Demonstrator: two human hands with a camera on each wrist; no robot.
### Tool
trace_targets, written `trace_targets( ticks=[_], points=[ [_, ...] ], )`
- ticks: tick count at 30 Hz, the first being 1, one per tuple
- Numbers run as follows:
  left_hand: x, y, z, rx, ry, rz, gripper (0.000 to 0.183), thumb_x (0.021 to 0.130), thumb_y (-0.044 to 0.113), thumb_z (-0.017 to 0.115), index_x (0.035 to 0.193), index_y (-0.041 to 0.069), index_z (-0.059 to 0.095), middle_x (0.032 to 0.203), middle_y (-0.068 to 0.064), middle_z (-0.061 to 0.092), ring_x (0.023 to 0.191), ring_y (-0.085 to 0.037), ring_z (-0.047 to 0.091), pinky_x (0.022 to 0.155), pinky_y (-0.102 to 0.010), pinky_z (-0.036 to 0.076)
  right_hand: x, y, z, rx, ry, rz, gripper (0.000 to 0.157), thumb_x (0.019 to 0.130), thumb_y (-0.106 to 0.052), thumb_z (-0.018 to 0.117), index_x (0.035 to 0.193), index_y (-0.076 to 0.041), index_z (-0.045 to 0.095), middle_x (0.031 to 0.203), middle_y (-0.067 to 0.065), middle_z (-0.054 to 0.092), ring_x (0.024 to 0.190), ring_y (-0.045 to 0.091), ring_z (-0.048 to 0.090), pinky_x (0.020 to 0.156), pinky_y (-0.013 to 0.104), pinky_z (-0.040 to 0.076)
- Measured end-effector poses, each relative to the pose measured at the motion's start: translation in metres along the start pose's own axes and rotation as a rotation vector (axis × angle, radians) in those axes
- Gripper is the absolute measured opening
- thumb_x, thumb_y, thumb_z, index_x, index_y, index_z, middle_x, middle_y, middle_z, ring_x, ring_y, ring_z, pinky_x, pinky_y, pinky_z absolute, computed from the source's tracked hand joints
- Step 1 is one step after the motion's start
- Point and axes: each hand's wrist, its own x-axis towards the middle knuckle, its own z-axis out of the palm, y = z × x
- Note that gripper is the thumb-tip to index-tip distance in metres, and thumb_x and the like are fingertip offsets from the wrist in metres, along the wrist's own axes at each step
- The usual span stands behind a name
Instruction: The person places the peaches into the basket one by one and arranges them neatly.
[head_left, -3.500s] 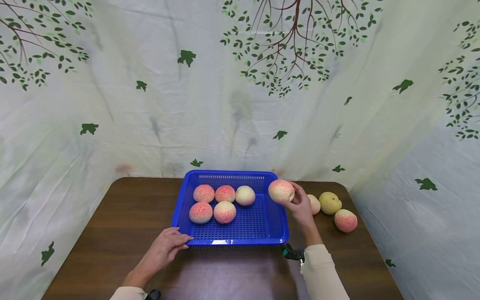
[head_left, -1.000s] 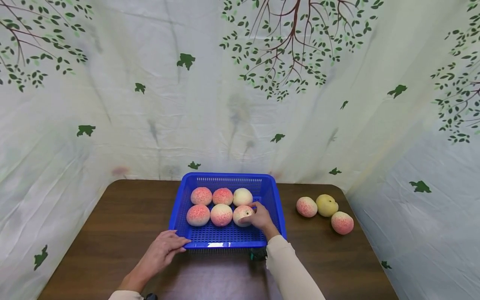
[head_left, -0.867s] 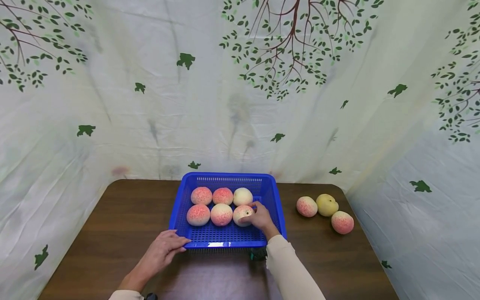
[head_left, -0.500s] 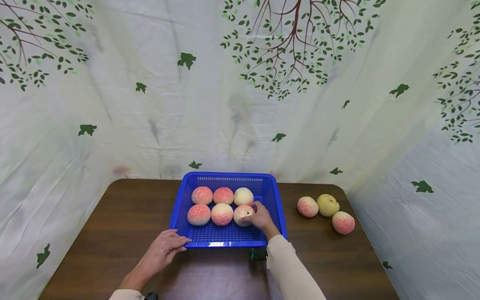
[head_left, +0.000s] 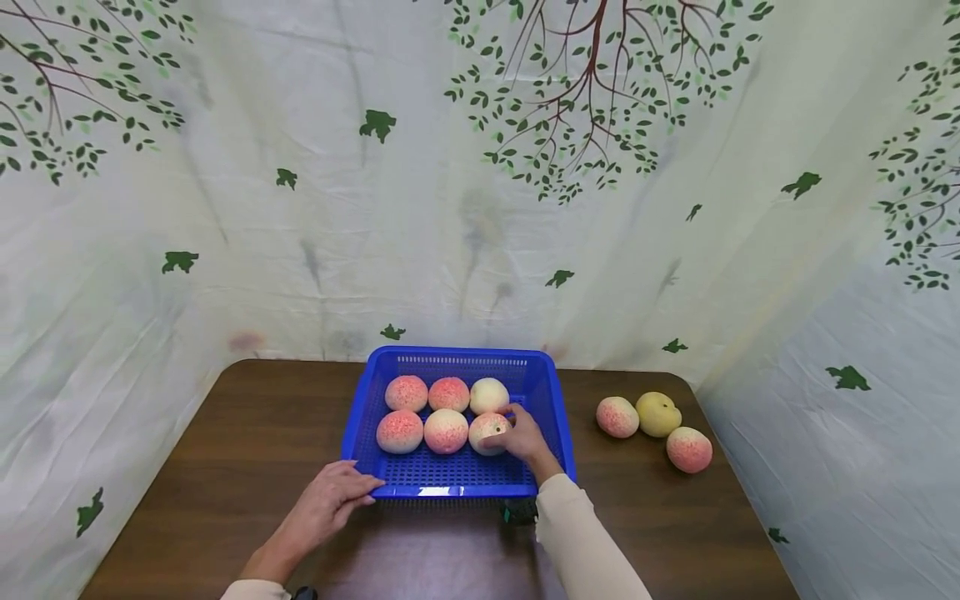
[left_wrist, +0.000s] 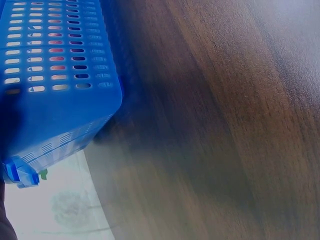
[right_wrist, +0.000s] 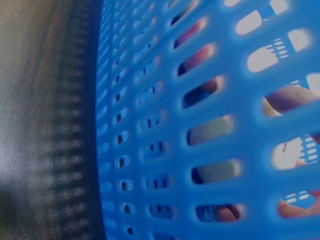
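The right hand has a peach pinched between thumb and bent fingers; it sits inside the basket, at the palm's left, ending the nearer row. The left hand rests fairly straight fingers on the basket's near left corner. Three fruits lie off to the right on the table.

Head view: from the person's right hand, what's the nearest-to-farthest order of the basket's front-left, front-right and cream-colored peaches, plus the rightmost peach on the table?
From the right hand:
1. Front-right peach: in its fingers, inside the basket.
2. Cream-colored peach: just behind, back row.
3. Front-left peach: left end of the front row.
4. Rightmost peach: on the table, right of the basket.
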Motion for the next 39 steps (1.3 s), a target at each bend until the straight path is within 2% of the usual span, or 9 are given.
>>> trace_targets(
  ticks=[5,11,16,21,25,29,35,39],
  points=[
    [0.000,0.001,0.001,0.003,-0.008,-0.004,0.047,0.098,0.037,0.042,0.093,0.005,0.075,0.088,-0.003,0.074,0.078,-0.017,0.064,0.085,-0.037,0.041,-0.004,-0.003,-0.006,0.045,0.019,0.009,0.066,0.064,-0.015,0.088,0.119,0.000,0.054,0.115,0.019,0.059,0.105,0.033,0.055,0.083,0.045,0.049],
    [0.000,0.000,0.001,-0.001,-0.002,0.004,0.046,0.098,0.036,0.043,0.092,0.003,0.075,0.087,-0.005,0.074,0.078,-0.017,0.065,0.086,-0.037,0.040,-0.005,-0.008,-0.016,0.146,0.019,0.014,0.070,0.068,-0.015,0.086,0.127,0.001,0.052,0.126,0.026,0.053,0.116,0.041,0.049,0.089,0.050,0.047],
    [0.000,0.000,0.002,0.001,0.006,0.016,0.048,0.099,0.037,0.041,0.092,0.003,0.075,0.087,-0.004,0.074,0.077,-0.017,0.065,0.088,-0.034,0.040,-0.004,-0.007,-0.026,0.186,0.021,0.021,0.071,0.071,-0.016,0.086,0.130,0.001,0.049,0.131,0.028,0.049,0.121,0.044,0.046,0.095,0.053,0.044],
    [0.000,0.000,0.002,0.001,0.007,0.019,0.048,0.099,0.037,0.041,0.091,0.004,0.075,0.087,-0.003,0.074,0.077,-0.016,0.064,0.091,-0.032,0.039,-0.006,-0.010,-0.040,0.257,0.027,0.038,0.066,0.078,-0.018,0.081,0.133,-0.002,0.049,0.136,0.026,0.047,0.125,0.044,0.045,0.101,0.055,0.040],
    [0.001,0.000,0.002,0.002,0.001,0.013,0.048,0.099,0.037,0.041,0.091,0.004,0.075,0.088,-0.002,0.074,0.077,-0.016,0.064,0.088,-0.035,0.040,-0.009,-0.016,-0.053,0.322,0.035,-0.001,0.058,0.083,-0.015,0.075,0.133,-0.001,0.049,0.135,0.029,0.047,0.124,0.044,0.046,0.101,0.054,0.040],
    [0.001,0.000,0.003,0.005,-0.006,0.007,0.048,0.099,0.037,0.041,0.091,0.004,0.075,0.088,-0.003,0.074,0.077,-0.016,0.064,0.086,-0.036,0.040,-0.011,-0.018,-0.071,0.406,0.062,-0.036,0.053,0.087,-0.010,0.071,0.133,0.001,0.048,0.133,0.028,0.048,0.123,0.041,0.048,0.099,0.050,0.044],
    [0.001,-0.001,0.003,-0.003,0.004,0.012,0.048,0.099,0.037,0.041,0.091,0.004,0.075,0.087,-0.002,0.074,0.077,-0.016,0.064,0.090,-0.033,0.039,-0.014,-0.007,-0.105,0.484,0.124,-0.011,0.052,0.092,-0.012,0.067,0.137,-0.002,0.043,0.139,0.022,0.046,0.119,0.032,0.052,0.104,0.050,0.041],
    [-0.001,-0.002,0.005,-0.019,0.019,0.022,0.043,0.099,0.035,0.046,0.093,0.004,0.075,0.088,-0.003,0.074,0.078,-0.017,0.064,0.099,-0.025,0.035,-0.017,0.005,-0.127,0.505,0.199,0.022,0.050,0.091,-0.015,0.068,0.135,-0.007,0.046,0.135,0.015,0.049,0.104,0.017,0.059,0.095,0.036,0.050]
  ],
)
